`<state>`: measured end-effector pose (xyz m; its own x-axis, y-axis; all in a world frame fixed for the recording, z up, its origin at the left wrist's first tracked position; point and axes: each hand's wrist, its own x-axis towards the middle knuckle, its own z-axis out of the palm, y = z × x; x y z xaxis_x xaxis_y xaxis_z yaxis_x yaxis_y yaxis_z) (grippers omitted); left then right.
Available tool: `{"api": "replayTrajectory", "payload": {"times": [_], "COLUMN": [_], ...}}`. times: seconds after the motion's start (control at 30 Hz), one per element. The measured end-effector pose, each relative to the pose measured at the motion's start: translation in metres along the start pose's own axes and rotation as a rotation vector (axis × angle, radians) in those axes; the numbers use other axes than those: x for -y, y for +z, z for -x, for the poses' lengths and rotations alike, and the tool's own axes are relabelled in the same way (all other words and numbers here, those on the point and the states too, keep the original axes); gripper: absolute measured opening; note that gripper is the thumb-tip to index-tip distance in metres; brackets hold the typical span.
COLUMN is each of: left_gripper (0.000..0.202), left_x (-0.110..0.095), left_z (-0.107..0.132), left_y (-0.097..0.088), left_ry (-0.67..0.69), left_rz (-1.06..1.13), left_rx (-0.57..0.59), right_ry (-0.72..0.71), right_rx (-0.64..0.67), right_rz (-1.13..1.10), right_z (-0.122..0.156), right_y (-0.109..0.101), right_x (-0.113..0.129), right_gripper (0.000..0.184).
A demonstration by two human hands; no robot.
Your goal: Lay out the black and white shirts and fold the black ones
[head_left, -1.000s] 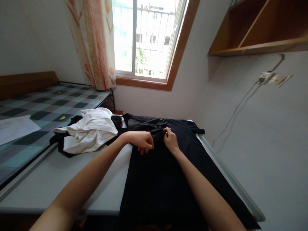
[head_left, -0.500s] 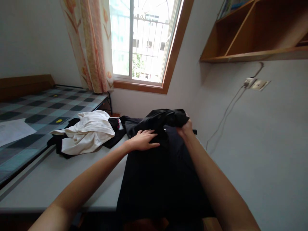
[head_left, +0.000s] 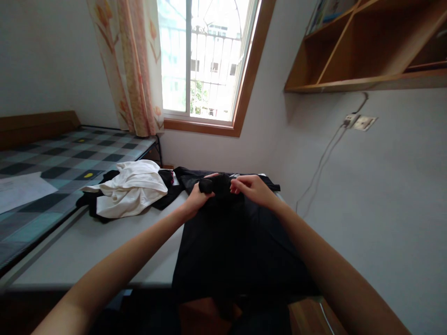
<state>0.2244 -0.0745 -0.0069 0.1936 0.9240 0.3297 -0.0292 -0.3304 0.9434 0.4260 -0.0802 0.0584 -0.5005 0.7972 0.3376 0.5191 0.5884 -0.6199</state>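
Note:
A black garment (head_left: 240,246) lies spread over the right part of the white table, its lower part reaching the front edge. Near its far end, my left hand (head_left: 197,197) is wrapped round a bunched dark piece of the cloth. Just to the right, my right hand (head_left: 253,188) has its fingers curled and pinched together at the same cloth. White marks show on the fabric behind the fingers. The dark folds blend together, so which part of the garment each hand grips is hard to make out.
A white garment (head_left: 134,186) lies heaped on dark clothes at the left of the table (head_left: 115,251). Beyond is a bed with a checked mattress (head_left: 104,144) and a paper sheet (head_left: 26,188). A wooden shelf (head_left: 349,81) hangs at the upper right, above a socket with a cord.
My left hand has gone from lying flat on the cloth to gripping it. The raised cloth in my right hand has come down, and that hand has moved left beside my left hand.

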Motion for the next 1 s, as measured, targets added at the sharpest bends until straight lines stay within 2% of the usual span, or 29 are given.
{"api": "replayTrajectory", "payload": {"times": [0.07, 0.1, 0.17, 0.23, 0.3, 0.37, 0.4, 0.5, 0.57, 0.6, 0.7, 0.77, 0.8, 0.83, 0.9, 0.93, 1.0], "left_gripper": [0.060, 0.059, 0.058, 0.057, 0.061, 0.066, 0.068, 0.065, 0.058, 0.055, 0.044, 0.040, 0.041, 0.042, 0.042, 0.041, 0.040], "left_x": [-0.001, -0.003, -0.007, -0.008, -0.007, -0.004, -0.002, 0.001, -0.002, -0.006, -0.020, -0.031, -0.037, -0.043, -0.053, -0.056, -0.058], "left_z": [0.014, 0.022, 0.037, 0.049, 0.059, 0.065, 0.067, 0.070, 0.068, 0.065, 0.048, 0.033, 0.025, 0.019, 0.008, 0.005, 0.002], "left_y": [-0.005, -0.005, -0.004, -0.002, 0.000, 0.000, 0.000, -0.002, -0.006, -0.009, -0.028, -0.043, -0.051, -0.059, -0.072, -0.079, -0.092], "left_ry": [0.078, 0.109, 0.145, 0.163, 0.180, 0.184, 0.180, 0.159, 0.135, 0.123, 0.099, 0.060, 0.026, -0.008, -0.069, -0.088, -0.089], "left_rz": [-0.074, -0.100, -0.126, -0.144, -0.174, -0.228, -0.253, -0.270, -0.251, -0.246, -0.222, -0.130, -0.055, 0.021, 0.127, 0.140, 0.063], "left_rx": [0.237, 0.348, 0.528, 0.646, 0.722, 0.757, 0.767, 0.772, 0.699, 0.622, 0.247, -0.052, -0.177, -0.269, -0.341, -0.343, -0.332], "right_ry": [0.060, 0.100, 0.195, 0.276, 0.313, 0.279, 0.237, 0.121, 0.086, 0.081, 0.066, -0.001, -0.027, -0.044, -0.026, 0.011, 0.138], "right_rx": [-0.156, -0.187, -0.149, -0.007, 0.150, 0.210, 0.170, -0.082, -0.204, -0.231, -0.410, -0.778, -0.908, -0.973, -1.011, -1.008, -0.943], "right_rz": [0.043, 0.089, 0.187, 0.263, 0.320, 0.368, 0.374, 0.309, 0.264, 0.261, 0.232, 0.072, -0.013, -0.100, -0.207, -0.218, -0.170], "right_z": [-0.015, -0.024, -0.040, -0.054, -0.063, -0.069, -0.071, -0.079, -0.086, -0.091, -0.102, -0.102, -0.098, -0.091, -0.069, -0.054, -0.018], "right_y": [0.001, 0.004, 0.017, 0.035, 0.056, 0.075, 0.082, 0.093, 0.082, 0.069, 0.007, -0.044, -0.067, -0.087, -0.111, -0.116, -0.110], "right_x": [-0.018, -0.027, -0.043, -0.055, -0.061, -0.062, -0.060, -0.055, -0.051, -0.050, -0.049, -0.047, -0.046, -0.044, -0.041, -0.040, -0.043], "right_gripper": [0.040, 0.036, 0.029, 0.033, 0.042, 0.048, 0.047, 0.040, 0.036, 0.036, 0.040, 0.039, 0.040, 0.040, 0.038, 0.036, 0.030]}}
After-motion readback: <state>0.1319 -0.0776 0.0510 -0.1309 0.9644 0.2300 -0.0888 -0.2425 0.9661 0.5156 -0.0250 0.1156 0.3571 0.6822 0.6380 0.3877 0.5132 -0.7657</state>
